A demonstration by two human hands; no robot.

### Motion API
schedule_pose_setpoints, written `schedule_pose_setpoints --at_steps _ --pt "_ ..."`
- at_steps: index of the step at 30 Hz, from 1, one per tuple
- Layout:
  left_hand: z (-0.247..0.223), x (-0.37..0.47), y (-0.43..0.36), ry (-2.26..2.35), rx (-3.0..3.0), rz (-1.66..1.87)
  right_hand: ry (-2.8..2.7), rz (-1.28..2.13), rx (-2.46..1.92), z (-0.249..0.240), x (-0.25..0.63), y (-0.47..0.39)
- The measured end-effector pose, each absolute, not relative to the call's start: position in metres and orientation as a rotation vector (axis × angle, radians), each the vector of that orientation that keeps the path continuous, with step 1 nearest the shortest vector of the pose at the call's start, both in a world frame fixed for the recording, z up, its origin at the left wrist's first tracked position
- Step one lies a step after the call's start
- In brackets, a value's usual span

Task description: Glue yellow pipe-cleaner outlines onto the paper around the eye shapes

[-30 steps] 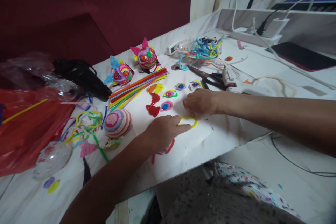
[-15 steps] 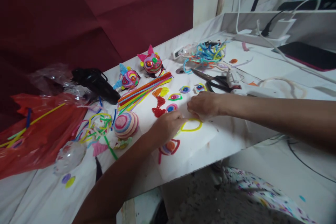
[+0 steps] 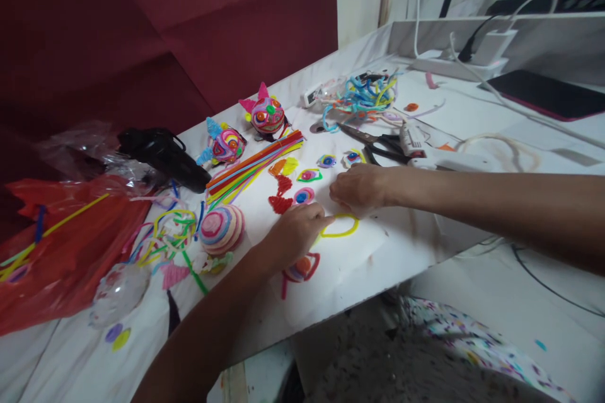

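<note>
A yellow pipe cleaner (image 3: pixel 341 235) bent into a pointed loop lies on the white sheet. My left hand (image 3: pixel 299 227) pinches its left end between thumb and forefinger. Just beyond the loop, my right hand (image 3: pixel 357 189) rests with its fingers curled down; whatever is under the fingertips is hidden. Around both hands are coiled pipe-cleaner eyes: one with a red outline (image 3: pixel 301 269) partly behind my left hand, a pink and blue one (image 3: pixel 303 196), a green-edged one (image 3: pixel 309 175) and a purple one (image 3: pixel 326 161). Red pipe-cleaner pieces (image 3: pixel 281 203) lie left of them.
Straight pipe cleaners (image 3: pixel 255 167) lie bundled near two decorated heads (image 3: pixel 266 116). Black scissors (image 3: pixel 385 145) and a white glue gun (image 3: pixel 439 160) sit beyond my right arm. At left are a striped ball (image 3: pixel 222 228), a red plastic bag (image 3: pixel 61 245) and a black tool (image 3: pixel 163 154).
The whole view has shifted slightly, so things appear a little farther left. Both hands keep nearly the same place and grip around the yellow loop.
</note>
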State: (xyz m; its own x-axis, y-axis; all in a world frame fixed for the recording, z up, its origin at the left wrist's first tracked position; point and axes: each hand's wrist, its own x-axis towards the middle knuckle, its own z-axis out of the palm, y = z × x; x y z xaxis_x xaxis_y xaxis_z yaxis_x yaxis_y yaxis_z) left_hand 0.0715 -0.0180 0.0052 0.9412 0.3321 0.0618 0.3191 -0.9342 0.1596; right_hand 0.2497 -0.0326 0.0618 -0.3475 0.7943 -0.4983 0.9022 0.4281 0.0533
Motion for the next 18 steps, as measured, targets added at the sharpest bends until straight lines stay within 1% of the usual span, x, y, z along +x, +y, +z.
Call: schedule_pose_setpoints --at_steps 10,18 --pt "0.015 0.078 -0.029 0.548 3.024 0.038 2.237 -0.33 1.445 0.061 0.248 -0.03" --pt "0.016 0.09 -0.038 0.643 3.129 -0.156 2.248 -0.323 1.389 0.055 0.249 -0.024"
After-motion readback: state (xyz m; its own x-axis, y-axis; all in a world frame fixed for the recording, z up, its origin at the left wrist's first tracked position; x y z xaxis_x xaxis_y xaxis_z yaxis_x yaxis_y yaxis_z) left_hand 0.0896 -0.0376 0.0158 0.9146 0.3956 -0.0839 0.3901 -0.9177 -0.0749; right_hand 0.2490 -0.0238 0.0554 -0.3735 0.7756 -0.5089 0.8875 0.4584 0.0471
